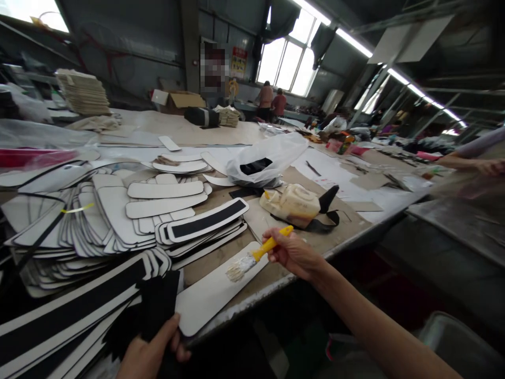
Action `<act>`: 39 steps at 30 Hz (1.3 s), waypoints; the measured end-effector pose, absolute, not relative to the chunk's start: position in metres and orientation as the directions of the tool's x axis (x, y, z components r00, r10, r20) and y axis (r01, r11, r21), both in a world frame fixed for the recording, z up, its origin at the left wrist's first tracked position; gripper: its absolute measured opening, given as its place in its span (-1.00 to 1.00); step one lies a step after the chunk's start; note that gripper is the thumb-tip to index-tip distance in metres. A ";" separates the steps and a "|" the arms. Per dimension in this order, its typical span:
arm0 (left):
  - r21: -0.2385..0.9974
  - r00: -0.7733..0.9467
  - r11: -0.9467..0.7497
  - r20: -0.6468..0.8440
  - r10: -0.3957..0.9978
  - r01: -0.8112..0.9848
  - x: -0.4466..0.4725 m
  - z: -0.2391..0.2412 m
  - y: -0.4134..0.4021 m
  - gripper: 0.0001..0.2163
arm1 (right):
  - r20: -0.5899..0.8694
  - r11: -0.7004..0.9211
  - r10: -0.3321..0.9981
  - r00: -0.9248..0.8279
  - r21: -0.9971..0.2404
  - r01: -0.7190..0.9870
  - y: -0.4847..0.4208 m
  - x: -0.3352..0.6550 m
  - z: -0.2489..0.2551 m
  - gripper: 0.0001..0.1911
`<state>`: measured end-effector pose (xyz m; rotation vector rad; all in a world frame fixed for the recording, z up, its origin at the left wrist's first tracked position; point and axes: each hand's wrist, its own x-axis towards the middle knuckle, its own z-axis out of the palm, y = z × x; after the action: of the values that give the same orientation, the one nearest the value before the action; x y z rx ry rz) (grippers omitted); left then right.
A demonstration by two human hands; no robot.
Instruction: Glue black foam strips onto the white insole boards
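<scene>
My right hand (290,252) is closed around the yellow handle of a paintbrush (270,246). Its pale, coated bristles lie over a long white panel with rounded ends (216,295), set slantwise along the table's near edge. At the panel's near end, my left hand (152,347) has its thumb against the edge and its fingers curled below. Black fabric strips (158,300) hang right beside that thumb; whether the hand also grips them is unclear. Just beyond the brush stands a stained, cream-coloured plastic container (298,202), lying beside a black strap.
Stacked white panels (165,205) crowd the left side, several bearing black strips (209,220). A clear plastic bag (264,160) with something black inside sits behind. The table edge (252,305) runs diagonally. Another person's hand (489,166) is at far right; more people stand behind.
</scene>
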<state>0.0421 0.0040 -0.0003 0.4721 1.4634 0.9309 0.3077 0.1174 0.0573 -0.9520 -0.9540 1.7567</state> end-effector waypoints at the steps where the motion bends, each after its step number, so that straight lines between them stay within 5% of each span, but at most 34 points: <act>1: 0.764 -0.137 0.583 -0.632 0.763 -0.276 0.042 0.000 0.002 -0.67 | -0.207 -0.319 0.916 -0.345 -0.896 -0.309 0.115 0.298 0.055 -0.74; 15: 0.802 -0.073 0.581 -0.594 0.801 -0.141 0.040 0.009 -0.004 -0.67 | -0.290 -0.337 0.866 -0.407 -0.940 -0.046 0.099 0.234 0.025 -0.72; 26: 0.791 -0.125 0.604 -0.611 0.781 -0.092 0.041 0.005 -0.002 -0.69 | -0.171 -0.127 0.963 -0.211 -0.970 0.207 0.110 0.275 0.031 -0.74; 34: 0.796 -0.055 0.602 -0.600 0.798 0.055 0.033 0.002 0.001 -0.70 | -0.054 -0.010 0.994 -0.090 -0.900 0.435 0.119 0.310 0.040 -0.74; 39: 0.785 -0.100 0.619 -0.619 0.779 -0.033 0.035 -0.004 -0.001 -0.67 | 0.035 0.063 0.997 -0.062 -0.835 0.546 0.123 0.322 0.046 -0.76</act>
<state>0.0354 -0.0013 -0.0045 0.6504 1.5301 0.7710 0.3224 0.1229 0.0456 -1.5552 -1.6869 0.8750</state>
